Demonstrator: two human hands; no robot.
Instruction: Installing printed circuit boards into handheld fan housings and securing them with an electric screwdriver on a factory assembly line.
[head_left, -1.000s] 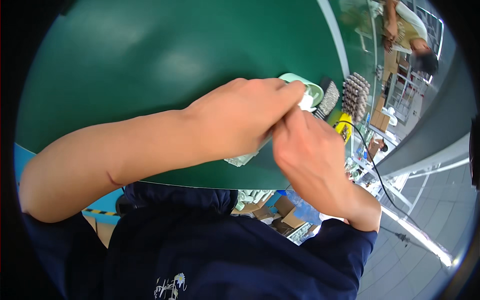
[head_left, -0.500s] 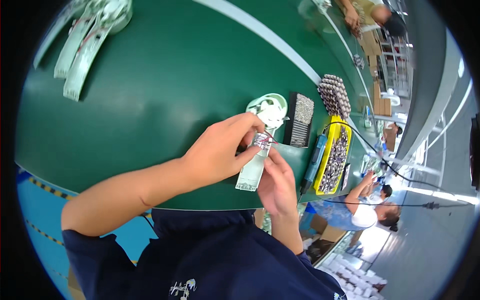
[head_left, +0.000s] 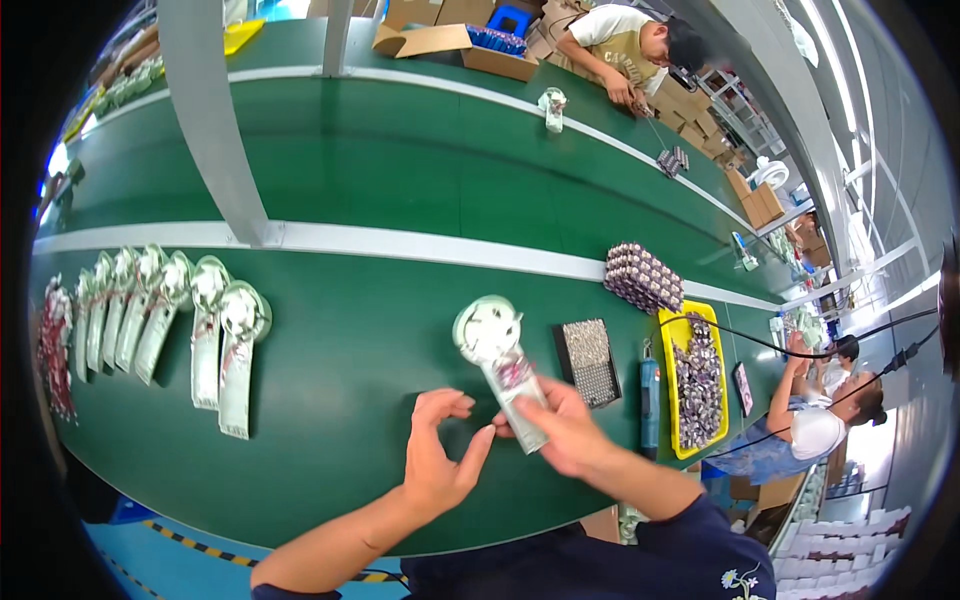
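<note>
In my right hand [head_left: 568, 432] is a pale green plastic housing [head_left: 500, 365] with a round head and a long handle, like a handheld fan's half-shell. My fingers wrap round the lower handle. White parts fill the head, and red wires with a small board lie in the handle's upper part. My left hand [head_left: 440, 455] is just left of the handle, thumb and fingers apart, holding nothing. A black tray [head_left: 588, 362] packed with small metal pieces lies right of the housing.
Several similar housings [head_left: 236, 380] with wires stand in a row at left, beside a bundle of red wires [head_left: 57, 345]. At right are a blue electric screwdriver [head_left: 650, 400], a yellow bin [head_left: 722, 400] of small parts and a stacked block of parts [head_left: 642, 278]. Co-workers sit beyond.
My left hand has come off the housing's wires and moved left, opening. The right hand now grips the handle. The view has shifted, showing more of the table and the housings at left.
</note>
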